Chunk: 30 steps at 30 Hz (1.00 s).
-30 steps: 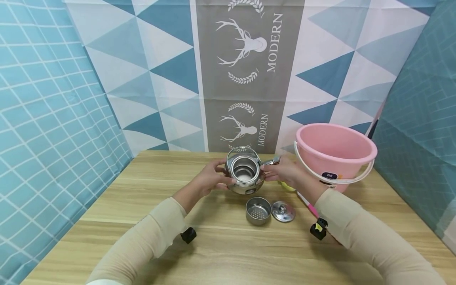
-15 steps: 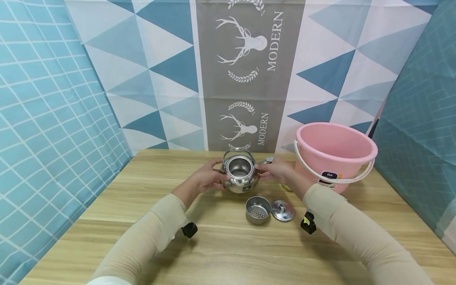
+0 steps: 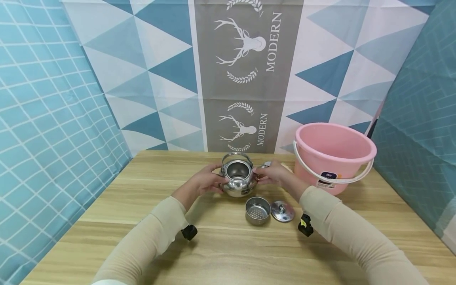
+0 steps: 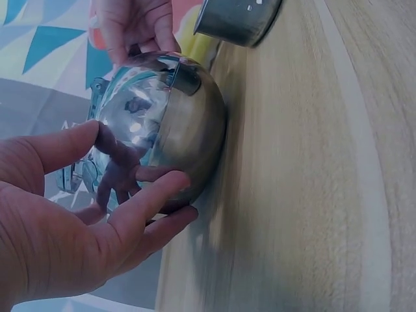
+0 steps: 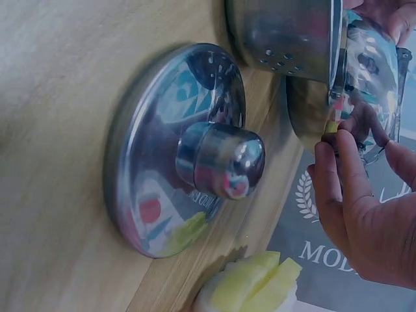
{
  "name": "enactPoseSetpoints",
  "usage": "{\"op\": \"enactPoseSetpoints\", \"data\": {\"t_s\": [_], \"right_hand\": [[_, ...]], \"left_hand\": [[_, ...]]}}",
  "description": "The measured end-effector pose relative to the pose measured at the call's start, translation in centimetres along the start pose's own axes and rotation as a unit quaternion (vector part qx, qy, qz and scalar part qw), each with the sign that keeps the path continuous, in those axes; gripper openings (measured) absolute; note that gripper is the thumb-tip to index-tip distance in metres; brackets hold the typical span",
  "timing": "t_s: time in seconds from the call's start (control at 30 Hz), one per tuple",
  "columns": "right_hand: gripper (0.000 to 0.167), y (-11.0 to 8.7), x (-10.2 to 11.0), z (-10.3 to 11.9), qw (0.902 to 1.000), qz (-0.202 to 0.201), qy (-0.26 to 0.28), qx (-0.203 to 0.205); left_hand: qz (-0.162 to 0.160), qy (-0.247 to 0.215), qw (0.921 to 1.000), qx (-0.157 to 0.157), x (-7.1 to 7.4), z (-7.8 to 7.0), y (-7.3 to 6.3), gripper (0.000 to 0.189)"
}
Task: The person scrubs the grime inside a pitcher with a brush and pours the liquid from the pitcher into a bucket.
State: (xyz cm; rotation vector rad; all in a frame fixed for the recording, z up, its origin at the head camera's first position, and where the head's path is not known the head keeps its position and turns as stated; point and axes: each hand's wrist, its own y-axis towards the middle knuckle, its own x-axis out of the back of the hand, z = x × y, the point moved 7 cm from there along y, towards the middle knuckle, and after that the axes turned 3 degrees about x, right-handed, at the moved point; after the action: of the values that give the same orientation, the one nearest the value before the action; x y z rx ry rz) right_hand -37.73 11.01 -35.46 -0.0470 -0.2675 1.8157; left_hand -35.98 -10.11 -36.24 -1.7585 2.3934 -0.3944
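Note:
A small polished steel teapot with an uncovered mouth and a raised bail handle stands nearly upright at the middle back, its base right at the wooden tabletop. My left hand holds its left side, thumb near the shoulder and fingers around the belly, as the left wrist view also shows. On the opposite side, my right hand pinches the pot with thumb and fingertips. In front of the pot sit a perforated steel strainer basket and, beside it, the round knobbed lid.
A pink bucket with a white handle stands at the back right, close to my right forearm. Behind that forearm lies a white and yellow item, partly hidden. A patterned cloth hangs along the table's back edge.
The teapot has come down and slightly left in both hands, from tilted with its mouth toward me to nearly upright. My right arm has moved left with it. Strainer and lid stay put.

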Motion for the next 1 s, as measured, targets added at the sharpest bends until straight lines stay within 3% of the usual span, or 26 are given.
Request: {"op": "enactPoseSetpoints", "data": {"t_s": [0.2,0.4,0.87,1.0], "right_hand": [[0.027,0.1,-0.2,-0.2,1.0,-0.003,0.007,0.0],[0.033,0.1,0.0,-0.5,0.9998,-0.012,0.016,-0.005],[0.025,0.0,0.2,-1.2,0.9983,-0.022,0.054,-0.006],[0.037,0.0,0.2,-1.2,0.9984,-0.028,0.049,-0.002]], "left_hand": [[-0.004,0.001,0.9999,0.017,0.2,0.2,0.2,0.076],[0.016,0.02,0.9994,0.024,0.0,0.3,0.5,0.075],[0.01,0.028,0.999,0.032,0.2,0.5,1.1,0.073],[0.009,0.041,0.9988,0.027,0.0,0.4,1.1,0.072]]}}
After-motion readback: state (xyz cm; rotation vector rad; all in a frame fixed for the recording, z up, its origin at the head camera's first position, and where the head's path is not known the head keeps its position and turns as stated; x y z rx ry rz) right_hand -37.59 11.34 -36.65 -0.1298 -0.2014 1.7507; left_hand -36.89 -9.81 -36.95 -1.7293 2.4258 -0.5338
